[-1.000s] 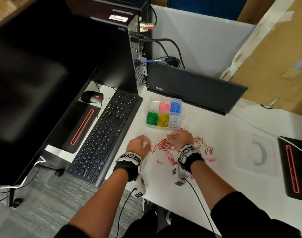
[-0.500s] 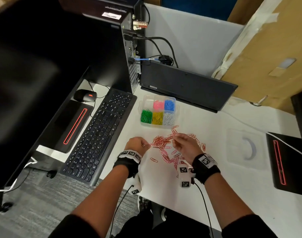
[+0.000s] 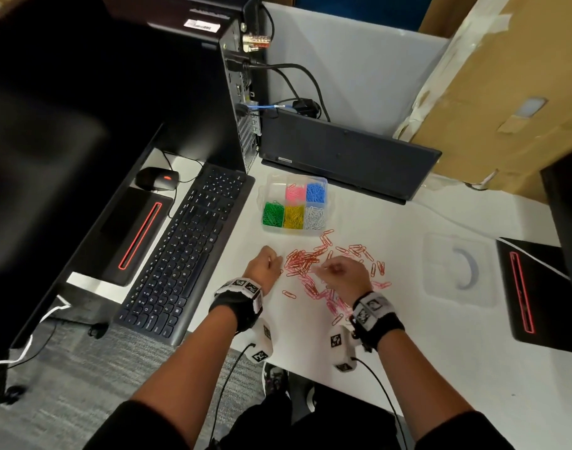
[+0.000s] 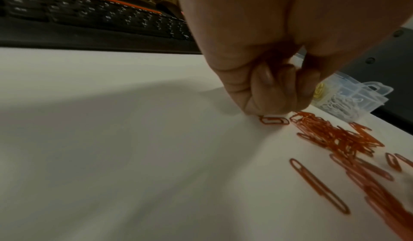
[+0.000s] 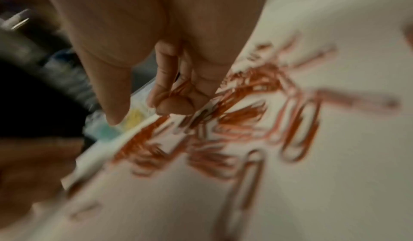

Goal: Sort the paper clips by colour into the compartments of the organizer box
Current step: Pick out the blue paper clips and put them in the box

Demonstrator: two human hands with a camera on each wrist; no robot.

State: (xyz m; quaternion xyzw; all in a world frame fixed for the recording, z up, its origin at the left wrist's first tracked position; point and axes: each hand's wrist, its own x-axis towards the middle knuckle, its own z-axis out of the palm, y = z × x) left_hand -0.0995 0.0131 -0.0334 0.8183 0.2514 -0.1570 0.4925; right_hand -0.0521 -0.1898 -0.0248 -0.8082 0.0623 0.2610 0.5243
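Note:
A clear organizer box (image 3: pixel 273 190) holds pink, blue, green, yellow and white clips; its far-left compartment looks empty. Loose red paper clips (image 3: pixel 305 259) lie spread on the white table in front of it. My left hand (image 3: pixel 266 265) rests curled at the pile's left edge, its knuckles on the table beside a single red clip (image 4: pixel 273 120). No clip shows inside those fingers. My right hand (image 3: pixel 340 274) hovers over the pile's middle. In the blurred right wrist view its fingers (image 5: pixel 170 92) pinch a few red clips.
A black keyboard (image 3: pixel 187 251) and mouse (image 3: pixel 156 178) lie to the left, and a computer tower (image 3: pixel 236 92) and dark flat panel (image 3: pixel 346 154) stand behind the box. The clear lid (image 3: pixel 456 267) and a black device (image 3: pixel 534 293) sit to the right. The table's front edge is under my wrists.
My right hand has drawn back from the pile's far side toward its middle, closer to me. The left hand stays at the pile's left edge.

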